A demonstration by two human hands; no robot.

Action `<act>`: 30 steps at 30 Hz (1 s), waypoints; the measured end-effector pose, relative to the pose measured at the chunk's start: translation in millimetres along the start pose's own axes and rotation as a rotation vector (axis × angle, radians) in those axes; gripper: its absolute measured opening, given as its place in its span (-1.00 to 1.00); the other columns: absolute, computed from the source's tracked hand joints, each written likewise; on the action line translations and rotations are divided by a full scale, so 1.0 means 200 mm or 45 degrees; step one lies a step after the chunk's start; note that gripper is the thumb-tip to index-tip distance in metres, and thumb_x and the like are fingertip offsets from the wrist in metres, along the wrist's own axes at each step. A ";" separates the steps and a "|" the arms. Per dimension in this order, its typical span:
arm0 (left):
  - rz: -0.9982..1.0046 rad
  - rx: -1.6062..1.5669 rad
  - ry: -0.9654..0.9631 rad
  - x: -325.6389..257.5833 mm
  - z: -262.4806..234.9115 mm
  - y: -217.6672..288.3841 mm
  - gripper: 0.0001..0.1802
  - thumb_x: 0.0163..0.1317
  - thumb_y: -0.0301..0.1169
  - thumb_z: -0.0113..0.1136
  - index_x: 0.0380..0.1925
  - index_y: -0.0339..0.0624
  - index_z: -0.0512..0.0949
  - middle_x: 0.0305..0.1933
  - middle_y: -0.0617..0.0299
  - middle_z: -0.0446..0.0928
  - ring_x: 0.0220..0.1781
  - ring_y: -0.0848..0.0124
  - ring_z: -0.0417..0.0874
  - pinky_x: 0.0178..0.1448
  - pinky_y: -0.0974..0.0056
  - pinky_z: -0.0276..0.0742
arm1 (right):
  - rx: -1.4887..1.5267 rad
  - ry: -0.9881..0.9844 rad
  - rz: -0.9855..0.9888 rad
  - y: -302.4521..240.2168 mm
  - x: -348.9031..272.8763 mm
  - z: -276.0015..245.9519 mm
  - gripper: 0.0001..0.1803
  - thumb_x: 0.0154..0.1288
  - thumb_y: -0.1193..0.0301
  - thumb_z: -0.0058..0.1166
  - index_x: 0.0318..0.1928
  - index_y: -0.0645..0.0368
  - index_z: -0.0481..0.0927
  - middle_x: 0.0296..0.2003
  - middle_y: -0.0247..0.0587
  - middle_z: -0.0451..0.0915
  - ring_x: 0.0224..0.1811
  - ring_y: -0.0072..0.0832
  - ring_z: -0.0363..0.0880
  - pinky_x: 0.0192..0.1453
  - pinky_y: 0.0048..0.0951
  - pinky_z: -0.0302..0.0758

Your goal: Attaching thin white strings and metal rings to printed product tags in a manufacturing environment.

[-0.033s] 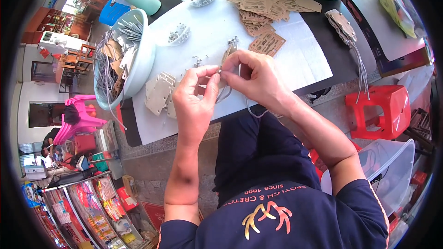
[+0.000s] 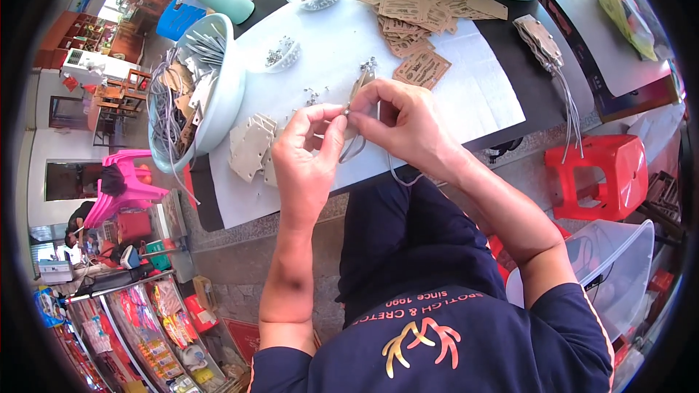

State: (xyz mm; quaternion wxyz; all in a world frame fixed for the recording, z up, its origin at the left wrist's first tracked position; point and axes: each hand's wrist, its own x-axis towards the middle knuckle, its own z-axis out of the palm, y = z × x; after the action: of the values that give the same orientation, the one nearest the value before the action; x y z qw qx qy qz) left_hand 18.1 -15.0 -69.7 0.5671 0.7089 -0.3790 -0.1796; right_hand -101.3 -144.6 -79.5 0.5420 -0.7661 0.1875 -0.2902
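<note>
Over wht sheet (image 2: 477,80), L grip (image 2: 309,156) & R grip (image 2: 408,124) pinch shiny bit (image 2: 346,111) btwn fingertips (image 2: 338,127).

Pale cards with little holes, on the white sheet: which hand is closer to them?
Left. The left hand is just to the right of the pale cards; the right hand is farther away, on the other side of the left hand.

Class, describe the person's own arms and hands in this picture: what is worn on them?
The left hand and right hand wear no gloves, and no watch shows at either wrist. The forearms are uncovered. Short, dark navy sleeves cover the upper arms; a thin, pale orange trim edges the right one.
</note>
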 end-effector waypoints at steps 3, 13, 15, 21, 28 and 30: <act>-0.024 -0.019 0.017 0.00 0.00 0.02 -0.87 0.36 -0.50 0.29 -0.13 -0.25 0.62 -0.32 0.33 0.65 -0.36 0.68 0.61 -0.35 0.54 0.40 | 0.032 0.025 -0.024 0.00 0.00 0.00 -0.84 0.19 0.42 0.29 -0.24 0.20 0.66 -0.41 -0.21 0.68 -0.51 -0.44 0.60 -0.37 -0.39 0.53; -0.027 -0.056 0.042 0.00 0.02 0.00 -0.89 0.36 -0.49 0.30 -0.15 -0.23 0.61 -0.34 0.34 0.66 -0.38 0.66 0.62 -0.37 0.55 0.41 | -0.012 0.073 0.020 0.00 0.00 0.02 -0.84 0.15 0.42 0.29 -0.33 0.26 0.64 -0.45 -0.11 0.64 -0.45 -0.32 0.66 -0.31 -0.32 0.57; -0.005 -0.020 0.056 0.00 0.02 -0.01 -0.89 0.37 -0.51 0.28 -0.15 -0.25 0.60 -0.32 0.34 0.66 -0.36 0.67 0.62 -0.36 0.55 0.42 | -0.031 0.090 0.012 0.01 0.00 0.03 -0.83 0.15 0.41 0.29 -0.34 0.26 0.63 -0.45 -0.10 0.65 -0.42 -0.29 0.68 -0.29 -0.30 0.57; 0.164 0.022 0.141 0.01 0.05 -0.05 -0.92 0.31 -0.57 0.30 -0.22 -0.31 0.61 -0.35 0.31 0.64 -0.43 0.65 0.56 -0.36 0.49 0.49 | -0.047 0.139 -0.013 0.01 0.00 0.04 -0.81 0.16 0.39 0.30 -0.35 0.27 0.63 -0.45 -0.08 0.65 -0.38 -0.23 0.70 -0.25 -0.25 0.59; 0.187 0.037 0.158 0.00 0.06 -0.05 -0.91 0.29 -0.59 0.30 -0.22 -0.29 0.62 -0.34 0.26 0.66 -0.42 0.61 0.61 -0.38 0.45 0.52 | -0.038 0.138 -0.038 0.02 -0.01 0.05 -0.80 0.17 0.38 0.31 -0.31 0.25 0.63 -0.42 -0.13 0.63 -0.42 -0.29 0.65 -0.29 -0.31 0.57; 0.192 0.064 0.157 0.00 0.07 -0.04 -0.90 0.28 -0.59 0.30 -0.21 -0.28 0.62 -0.34 0.25 0.66 -0.42 0.60 0.62 -0.39 0.44 0.52 | -0.048 0.145 -0.059 0.02 -0.02 0.04 -0.81 0.17 0.38 0.31 -0.31 0.24 0.64 -0.42 -0.14 0.63 -0.44 -0.31 0.64 -0.30 -0.32 0.56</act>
State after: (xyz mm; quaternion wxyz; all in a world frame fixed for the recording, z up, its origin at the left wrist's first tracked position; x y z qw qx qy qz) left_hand 10.4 -23.4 -80.7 0.5832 0.7021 -0.4001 -0.0830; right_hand -98.8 -138.9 -86.1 0.5091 -0.7625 0.2056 -0.3422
